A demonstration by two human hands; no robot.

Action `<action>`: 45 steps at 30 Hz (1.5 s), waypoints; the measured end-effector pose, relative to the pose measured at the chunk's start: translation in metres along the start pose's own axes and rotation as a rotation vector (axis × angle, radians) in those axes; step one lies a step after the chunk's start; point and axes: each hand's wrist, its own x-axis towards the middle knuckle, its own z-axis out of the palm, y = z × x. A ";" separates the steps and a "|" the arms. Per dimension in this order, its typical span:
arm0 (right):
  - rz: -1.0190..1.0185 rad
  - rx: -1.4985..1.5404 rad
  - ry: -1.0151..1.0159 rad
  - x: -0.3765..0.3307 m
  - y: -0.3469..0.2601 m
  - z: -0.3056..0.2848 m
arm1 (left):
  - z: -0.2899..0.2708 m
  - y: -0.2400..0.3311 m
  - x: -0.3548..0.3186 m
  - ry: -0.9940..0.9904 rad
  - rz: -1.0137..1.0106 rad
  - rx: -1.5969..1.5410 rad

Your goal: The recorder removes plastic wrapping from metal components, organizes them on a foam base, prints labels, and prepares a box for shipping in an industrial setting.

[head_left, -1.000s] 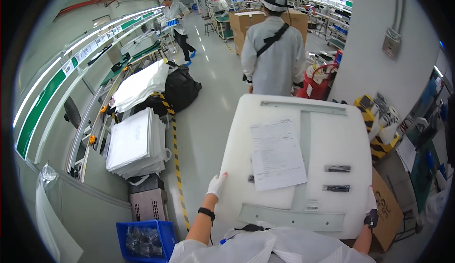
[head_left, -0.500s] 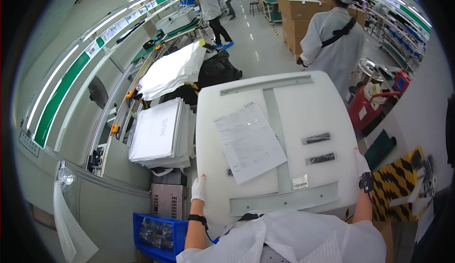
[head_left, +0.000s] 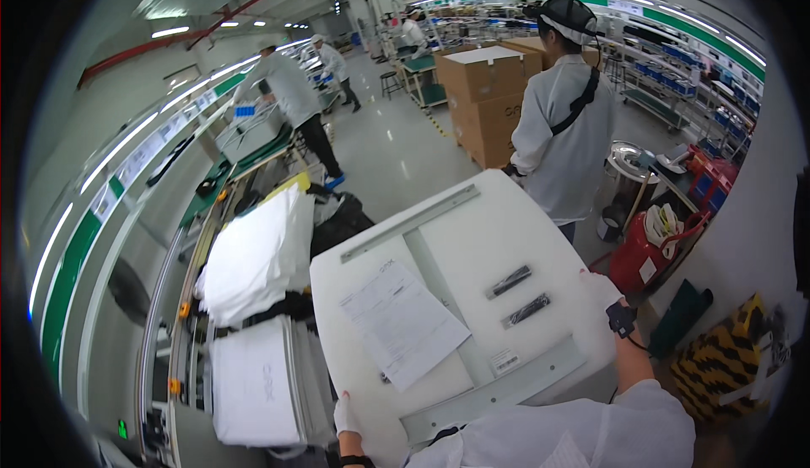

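A large white foam block (head_left: 540, 248) with rounded corners spans the space in front of me, between my hands. Its left side is gripped near the bottom corner by my left hand (head_left: 344, 417), in a white glove with fingertips bare. My right hand (head_left: 601, 289), gloved likewise, grips the right edge. Metal strips lie set in the foam: a far bar (head_left: 411, 221), a near bar (head_left: 498, 392) and one joining them. On top rest a printed paper sheet (head_left: 405, 324), two small dark packets in clear wrap (head_left: 509, 281) and a white label (head_left: 505, 361). The block's underside is hidden.
Stacked white foam sheets (head_left: 257, 384) and white bags (head_left: 257, 257) stand at left beside the conveyor. A co-worker (head_left: 561, 130) stands just beyond the block, near large cardboard boxes (head_left: 481, 88). At right are a red container (head_left: 645, 248) and a yellow-black striped sheet (head_left: 721, 358).
My view has lifted and turned, showing more of the aisle ahead. The block now appears lower and slanted, with both hands still on its sides.
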 end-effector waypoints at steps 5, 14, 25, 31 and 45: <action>0.136 -0.013 -0.030 0.093 0.010 0.005 | 0.084 0.044 0.135 -0.046 -0.001 0.123; 0.413 0.392 -0.105 0.361 0.071 0.033 | 0.266 0.151 0.340 -0.136 -0.029 0.001; 0.632 0.517 -0.027 0.657 0.147 0.099 | 0.453 0.250 0.595 -0.232 0.025 -0.034; 0.205 -0.133 0.250 0.744 0.182 0.137 | 0.592 0.341 0.749 -0.430 0.043 0.047; 0.836 0.368 0.411 1.051 0.251 0.112 | 0.863 0.423 0.993 -0.662 -0.067 -0.087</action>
